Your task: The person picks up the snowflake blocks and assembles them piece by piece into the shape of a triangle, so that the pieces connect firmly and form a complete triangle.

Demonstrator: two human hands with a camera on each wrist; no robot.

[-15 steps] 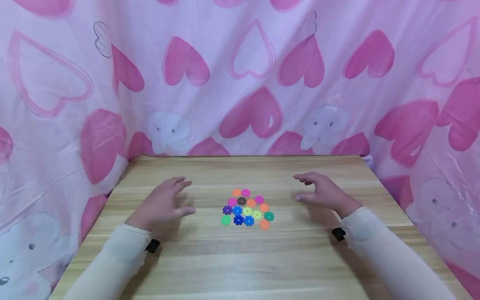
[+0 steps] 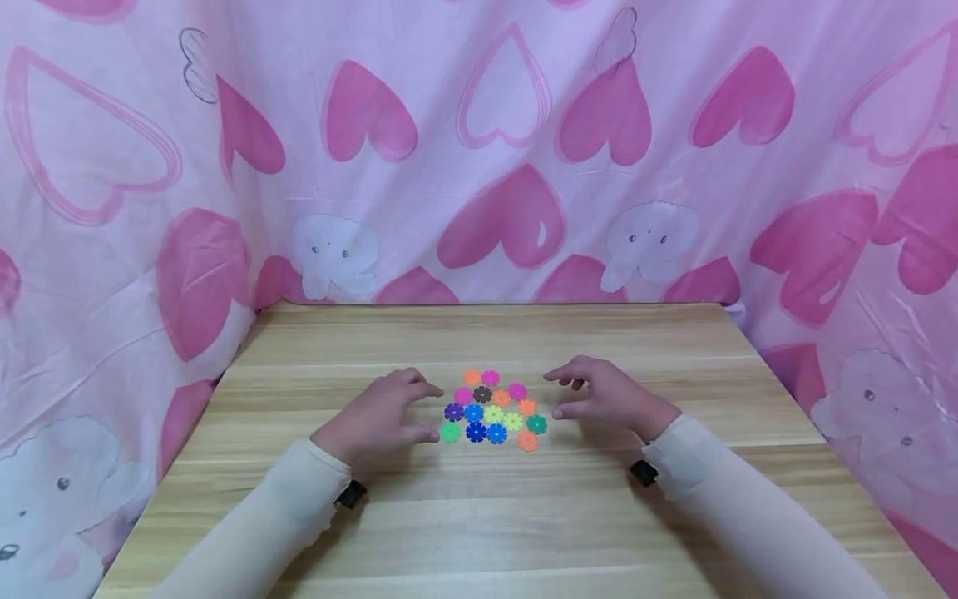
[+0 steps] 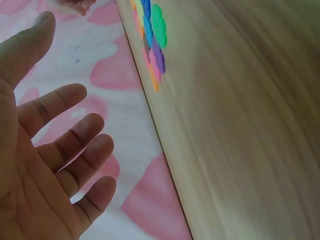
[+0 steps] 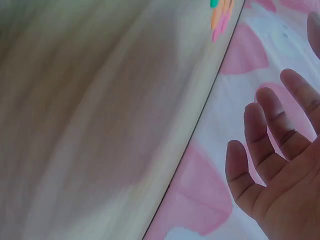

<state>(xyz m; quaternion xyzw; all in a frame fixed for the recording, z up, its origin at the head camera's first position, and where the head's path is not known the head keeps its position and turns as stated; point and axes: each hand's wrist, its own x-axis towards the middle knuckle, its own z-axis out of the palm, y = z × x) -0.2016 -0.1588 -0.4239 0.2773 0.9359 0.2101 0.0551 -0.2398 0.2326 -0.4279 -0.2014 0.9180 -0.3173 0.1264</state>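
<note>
Several flat, notched plastic discs in many colours lie grouped on the table, among them a dark blue disc [image 2: 476,432], a brown disc [image 2: 482,394] and a light green disc [image 2: 450,432]. My left hand [image 2: 382,416] hovers just left of the group, its thumb near the light green disc. On the other side my right hand [image 2: 609,395] hovers near the teal disc [image 2: 536,424] and an orange disc [image 2: 527,407]. Both palms face inward with fingers spread and slightly bent. Neither hand holds anything, as both wrist views show.
The wood-grain table [image 2: 479,516] reaches back to a pink curtain [image 2: 419,200] printed with hearts, which also hangs along both sides. A small black device [image 2: 350,494] sits at the left wrist, and another black device [image 2: 644,473] at the right.
Both hands have moved inward toward the discs, the left one to the right and the right one to the left. The discs lie in the same arrangement.
</note>
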